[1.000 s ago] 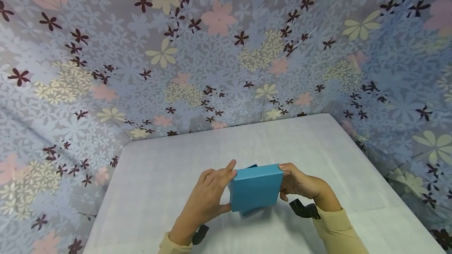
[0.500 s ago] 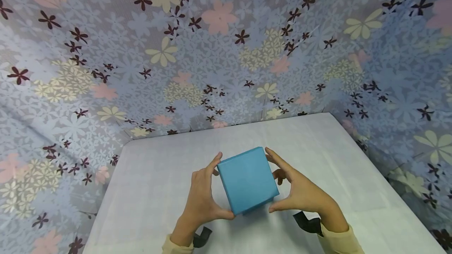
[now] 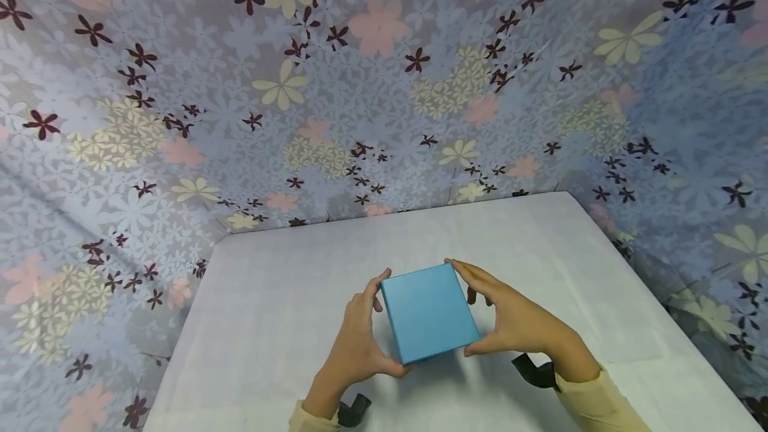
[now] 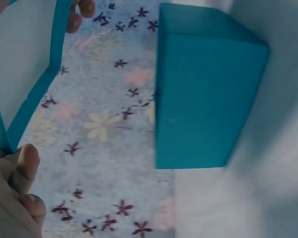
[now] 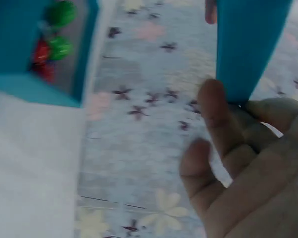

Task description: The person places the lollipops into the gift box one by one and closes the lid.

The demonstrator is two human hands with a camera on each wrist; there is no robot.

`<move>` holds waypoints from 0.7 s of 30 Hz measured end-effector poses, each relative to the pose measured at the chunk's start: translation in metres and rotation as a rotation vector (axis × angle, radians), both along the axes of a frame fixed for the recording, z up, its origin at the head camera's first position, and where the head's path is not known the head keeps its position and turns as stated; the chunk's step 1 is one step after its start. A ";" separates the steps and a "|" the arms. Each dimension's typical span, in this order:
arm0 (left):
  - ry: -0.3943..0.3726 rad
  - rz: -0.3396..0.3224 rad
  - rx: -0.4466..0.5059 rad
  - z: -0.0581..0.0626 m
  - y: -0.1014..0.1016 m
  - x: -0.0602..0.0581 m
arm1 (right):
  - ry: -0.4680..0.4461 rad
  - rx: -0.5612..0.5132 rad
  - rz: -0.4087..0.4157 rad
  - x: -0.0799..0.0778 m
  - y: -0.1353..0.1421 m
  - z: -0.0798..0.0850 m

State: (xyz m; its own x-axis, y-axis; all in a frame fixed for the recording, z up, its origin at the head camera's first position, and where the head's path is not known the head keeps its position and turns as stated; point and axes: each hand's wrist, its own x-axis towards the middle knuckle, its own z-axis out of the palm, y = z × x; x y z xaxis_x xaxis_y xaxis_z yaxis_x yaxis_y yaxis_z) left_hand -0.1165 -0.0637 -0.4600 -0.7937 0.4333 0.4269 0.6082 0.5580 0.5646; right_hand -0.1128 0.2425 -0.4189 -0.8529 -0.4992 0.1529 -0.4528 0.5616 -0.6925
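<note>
Both hands hold a light blue box lid (image 3: 429, 312) by opposite edges, its flat top facing up. My left hand (image 3: 357, 342) pinches the left edge, thumb at the near corner. On the other side my right hand (image 3: 519, 319) grips the right edge between thumb and fingers. The lid's white inside (image 4: 25, 54) shows in the left wrist view. Below it, apart from it, stands a deep blue box (image 4: 208, 99), hidden under the lid in the head view. Through its open top, the right wrist view shows green foil-wrapped pieces (image 5: 59, 47) and red foil-wrapped pieces (image 5: 41, 57).
A white-covered table (image 3: 288, 292) lies under the box. Flower-patterned cloth (image 3: 372, 119) hangs behind it and at both sides. Each wrist wears a dark strap, such as the right strap (image 3: 536, 372).
The lid has turned from standing steeply, with its edge showing, to nearly flat with its top upward. Both hands have shifted their grips around its edges. The box beneath has become covered from the head view.
</note>
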 end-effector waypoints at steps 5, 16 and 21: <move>-0.049 0.012 -0.042 -0.018 0.009 -0.011 | -0.021 0.036 -0.014 -0.019 0.008 -0.018; -0.173 0.065 -0.071 -0.049 0.017 -0.016 | -0.116 0.044 0.009 -0.038 0.011 -0.060; -0.221 0.080 -0.062 -0.054 0.015 -0.019 | -0.151 0.041 0.054 -0.047 0.011 -0.063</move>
State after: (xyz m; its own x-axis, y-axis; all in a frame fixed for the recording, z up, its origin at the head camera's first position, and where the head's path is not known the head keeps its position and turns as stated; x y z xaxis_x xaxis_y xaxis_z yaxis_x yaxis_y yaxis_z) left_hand -0.1352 -0.0489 -0.5136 -0.8976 0.3856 0.2135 0.4264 0.6369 0.6423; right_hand -0.1601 0.2535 -0.4820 -0.8362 -0.5484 0.0038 -0.3759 0.5682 -0.7321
